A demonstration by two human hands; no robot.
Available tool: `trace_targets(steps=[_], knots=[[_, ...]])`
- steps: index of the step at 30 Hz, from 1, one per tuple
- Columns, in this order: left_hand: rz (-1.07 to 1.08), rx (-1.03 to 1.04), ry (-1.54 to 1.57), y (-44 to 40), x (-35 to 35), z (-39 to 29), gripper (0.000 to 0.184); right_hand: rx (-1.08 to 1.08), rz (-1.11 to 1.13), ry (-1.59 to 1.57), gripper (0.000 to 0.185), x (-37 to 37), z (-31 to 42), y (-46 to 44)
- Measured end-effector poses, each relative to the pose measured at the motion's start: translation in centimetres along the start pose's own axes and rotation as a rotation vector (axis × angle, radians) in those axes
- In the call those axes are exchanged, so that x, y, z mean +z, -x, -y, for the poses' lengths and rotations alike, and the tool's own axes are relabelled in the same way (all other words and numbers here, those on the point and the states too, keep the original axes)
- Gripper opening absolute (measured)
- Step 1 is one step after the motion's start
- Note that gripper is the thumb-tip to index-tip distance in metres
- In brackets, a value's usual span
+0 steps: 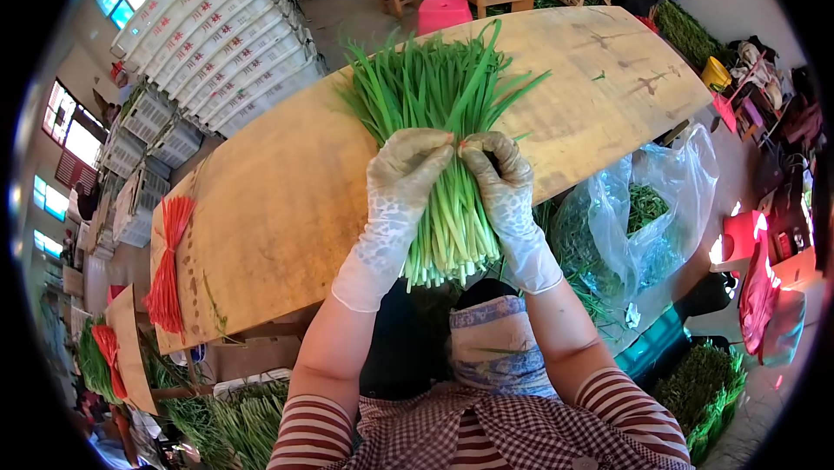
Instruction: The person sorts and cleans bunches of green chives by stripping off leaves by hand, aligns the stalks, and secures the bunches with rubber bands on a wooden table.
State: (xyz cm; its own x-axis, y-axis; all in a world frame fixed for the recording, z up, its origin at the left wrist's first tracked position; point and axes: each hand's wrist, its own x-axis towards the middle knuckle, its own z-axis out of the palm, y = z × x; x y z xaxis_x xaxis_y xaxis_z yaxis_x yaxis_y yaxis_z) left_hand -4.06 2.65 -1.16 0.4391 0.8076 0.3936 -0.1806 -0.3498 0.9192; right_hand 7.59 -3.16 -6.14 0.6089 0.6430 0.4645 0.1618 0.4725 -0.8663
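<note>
A thick bunch of garlic chives point(452, 218) lies on the wooden board point(287, 192), green leaf tips pointing away and pale cut ends hanging over the near edge. My left hand point(407, 170), in a stained whitish glove, is closed in a pinch at the middle of the bunch. Opposite it, my right hand point(502, 170), gloved the same way, is pinched too. Bits of a thin red tie show at both sets of fingertips, above the bunch; the rest of it is hidden. At the board's left end lies a bundle of red ties point(174, 261).
Stacked white crates point(221, 44) rise beyond the board's left side. A clear plastic bag point(643, 209) with green scraps stands at the right. More greens point(252, 422) lie below left, others point(704, 392) below right. A pink stool point(444, 15) is behind the board.
</note>
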Motion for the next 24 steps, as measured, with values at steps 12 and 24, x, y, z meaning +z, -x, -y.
trace_targets(steps=[12,24], knots=[[-0.077,-0.014,0.052,0.1,0.3,-0.2,0.016,0.195,0.124,0.117,0.018,-0.3,1.2,-1.1],[-0.062,0.288,-0.526,0.6,0.6,0.3,0.024,0.181,0.159,-0.001,0.019,-0.8,2.0,-0.7]])
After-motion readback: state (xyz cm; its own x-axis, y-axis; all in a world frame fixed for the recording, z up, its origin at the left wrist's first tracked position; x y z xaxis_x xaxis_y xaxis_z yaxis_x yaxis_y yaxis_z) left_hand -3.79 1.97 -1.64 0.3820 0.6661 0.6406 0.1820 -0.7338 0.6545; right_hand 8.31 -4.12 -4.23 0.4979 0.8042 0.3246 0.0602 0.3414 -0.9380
